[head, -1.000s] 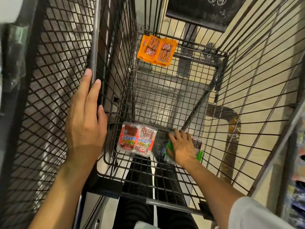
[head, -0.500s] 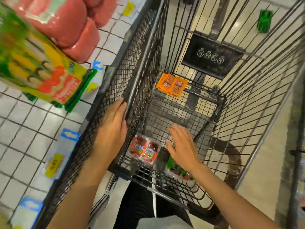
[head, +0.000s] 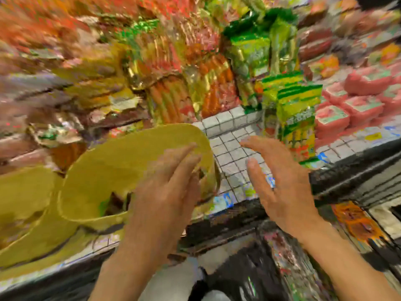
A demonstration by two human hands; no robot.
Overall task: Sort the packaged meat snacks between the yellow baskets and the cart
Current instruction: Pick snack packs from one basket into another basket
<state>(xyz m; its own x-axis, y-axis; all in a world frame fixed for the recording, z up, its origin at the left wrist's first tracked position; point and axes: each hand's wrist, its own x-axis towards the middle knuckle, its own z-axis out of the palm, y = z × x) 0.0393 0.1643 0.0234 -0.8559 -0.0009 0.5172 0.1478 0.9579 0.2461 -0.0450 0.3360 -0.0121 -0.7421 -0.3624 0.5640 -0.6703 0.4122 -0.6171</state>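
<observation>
The picture is heavily blurred by motion. A yellow basket (head: 121, 168) sits on the white tiled counter (head: 232, 146), with dark packets inside it (head: 115, 203). A second yellow basket (head: 23, 192) lies at the far left. My left hand (head: 165, 196) is raised in front of the first basket's right rim, fingers straight and holding nothing. My right hand (head: 280, 183) hovers over the counter's front edge, fingers spread and empty. The black wire cart (head: 347, 181) shows at the right, with orange snack packs (head: 355, 222) in it.
Heaps of packaged sausages (head: 169, 83) fill the display behind the baskets. A green and yellow pack (head: 297, 118) stands upright right of my right hand. Pink packs (head: 351, 105) are stacked at the far right.
My view has swung up from the cart to the counter. My left hand has left the cart rim and my right hand has come out of the cart; both are now raised near the yellow basket.
</observation>
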